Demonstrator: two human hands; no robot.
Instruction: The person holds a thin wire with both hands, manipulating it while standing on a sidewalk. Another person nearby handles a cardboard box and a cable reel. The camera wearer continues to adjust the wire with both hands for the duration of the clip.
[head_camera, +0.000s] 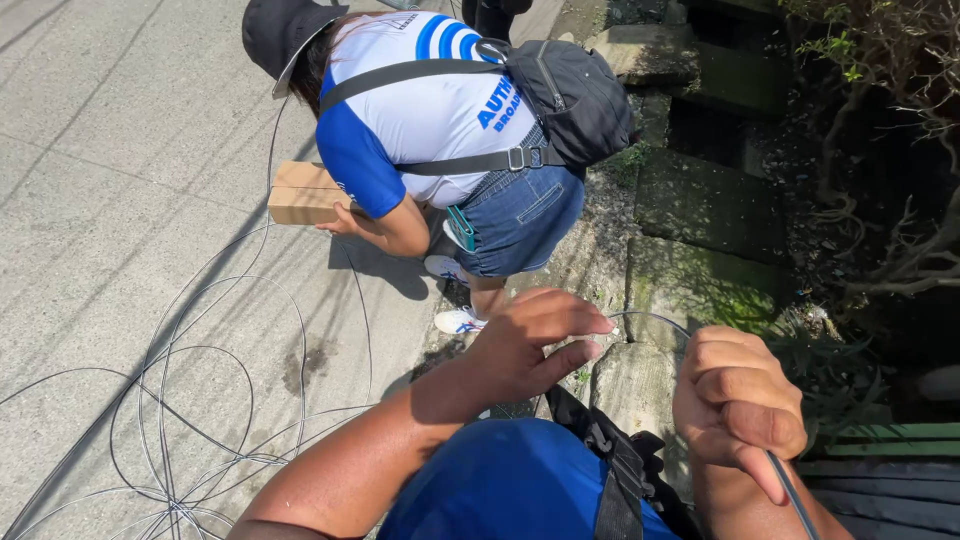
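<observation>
The person's two hands work a thin grey cable (650, 318) out in front of the chest. The cable is slim, smooth and dark grey, catching a pale glint of sun where it arches between the hands. The left hand (530, 345) pinches it between the thumb and the fingertips, with the fingers stretched forward, so its grip is narrow and closed on the cable's near end. From there the cable rises in a shallow curve to the right hand (738, 405), which is balled into a fist around it; the grip is tight, and the cable comes out below the fist and runs down toward the lower edge of the view. Both hands are above a black strap (612, 470) that crosses the person's blue shirt (505, 480).

On the concrete pavement (120, 180), at its left side, more of the same kind of thin cable lies in many loose, overlapping loops (190, 410), with strands running up toward a co-worker. That co-worker (420, 120) bends over near the pavement's right edge, in a white and blue shirt, denim shorts and a dark cap, with a black bag (570, 90) slung across the back, and holds a brown cardboard box (305, 193) in one hand. Beyond the pavement's right edge lie mossy stone slabs (700, 200) and bare branches (900, 150).
</observation>
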